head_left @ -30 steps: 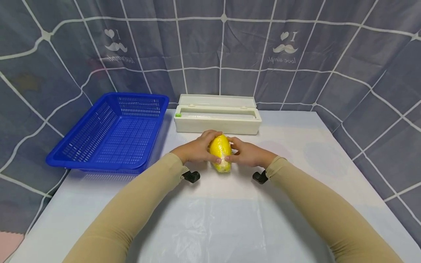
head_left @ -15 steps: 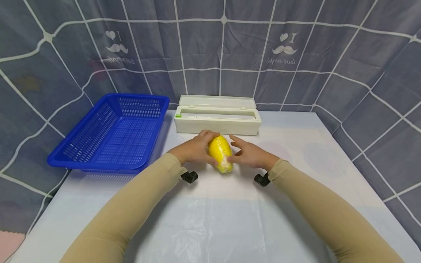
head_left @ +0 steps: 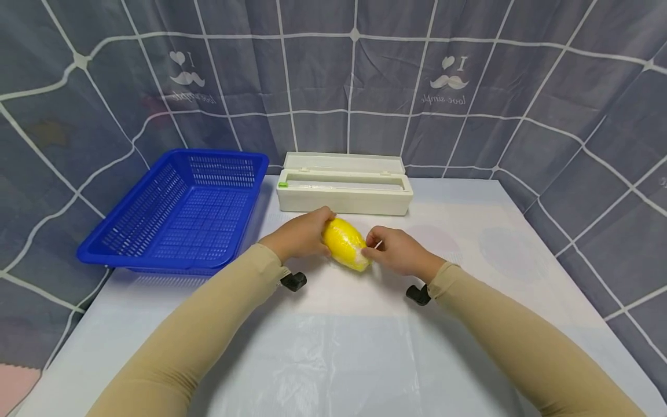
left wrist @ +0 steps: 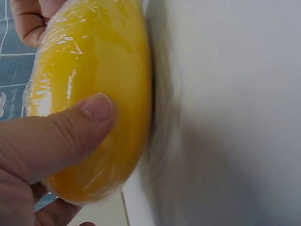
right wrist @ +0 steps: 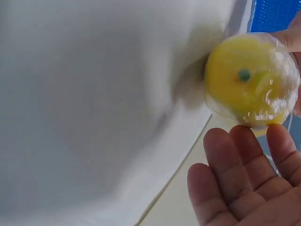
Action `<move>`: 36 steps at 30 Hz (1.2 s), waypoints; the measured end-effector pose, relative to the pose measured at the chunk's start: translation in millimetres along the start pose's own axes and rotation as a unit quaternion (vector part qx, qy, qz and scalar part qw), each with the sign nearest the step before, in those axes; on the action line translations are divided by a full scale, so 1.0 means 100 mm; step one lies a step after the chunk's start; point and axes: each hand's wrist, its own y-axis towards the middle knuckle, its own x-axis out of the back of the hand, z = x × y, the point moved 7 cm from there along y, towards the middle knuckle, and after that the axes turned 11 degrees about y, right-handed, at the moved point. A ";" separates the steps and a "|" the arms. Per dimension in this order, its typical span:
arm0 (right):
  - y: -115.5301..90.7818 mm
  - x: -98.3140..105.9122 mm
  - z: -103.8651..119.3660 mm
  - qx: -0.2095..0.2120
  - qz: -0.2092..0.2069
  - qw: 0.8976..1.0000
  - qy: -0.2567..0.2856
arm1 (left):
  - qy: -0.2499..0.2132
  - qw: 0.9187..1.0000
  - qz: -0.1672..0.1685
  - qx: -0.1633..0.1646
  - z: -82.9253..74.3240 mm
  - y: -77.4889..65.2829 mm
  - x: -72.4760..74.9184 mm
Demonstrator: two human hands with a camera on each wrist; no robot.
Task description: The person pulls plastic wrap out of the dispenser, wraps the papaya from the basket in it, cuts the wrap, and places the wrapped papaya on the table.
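Note:
A yellow oval fruit, tightly wrapped in clear cling film, lies tilted low over the table. My left hand grips its left end, thumb on the near side and fingers round the far side. At the right end my right hand has thumb and forefinger curled together, pinching at the film where whitish folds gather. In the right wrist view, the fingertips meet the wrapped edge, beside a small dark spot on the fruit's end. The right thumb's contact is hidden there.
Behind the hands stands a white film dispenser box with its lid raised and a green slider. To the left sits a blue plastic basket. A grey checked curtain closes off the back and sides of the white table.
The fruit has turned, its near end swinging right and its far end left. My left hand shifted slightly left with it, while the right fingers slid from its side to its right end.

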 end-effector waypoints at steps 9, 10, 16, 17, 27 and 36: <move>-0.04 -0.02 -0.04 -0.025 0.005 0.998 0.057 | -0.043 0.999 0.001 -0.002 0.07 0.00 -0.06; -0.04 -0.02 -0.05 -0.029 0.004 0.998 0.061 | -0.042 0.999 0.000 -0.010 0.07 0.00 -0.07; 0.00 -0.06 -0.14 -0.080 0.021 0.990 0.111 | -0.042 0.998 -0.008 -0.035 0.05 0.02 -0.11; 0.00 -0.07 -0.16 -0.090 0.024 0.989 0.119 | -0.043 0.998 -0.006 -0.038 0.05 0.02 -0.12; -0.01 0.00 -0.20 -0.110 -0.023 0.987 0.115 | -0.023 0.998 -0.012 -0.050 -0.05 0.10 -0.19; 0.00 0.00 -0.16 -0.093 -0.042 0.993 0.066 | -0.026 0.999 -0.014 -0.041 -0.11 0.12 -0.16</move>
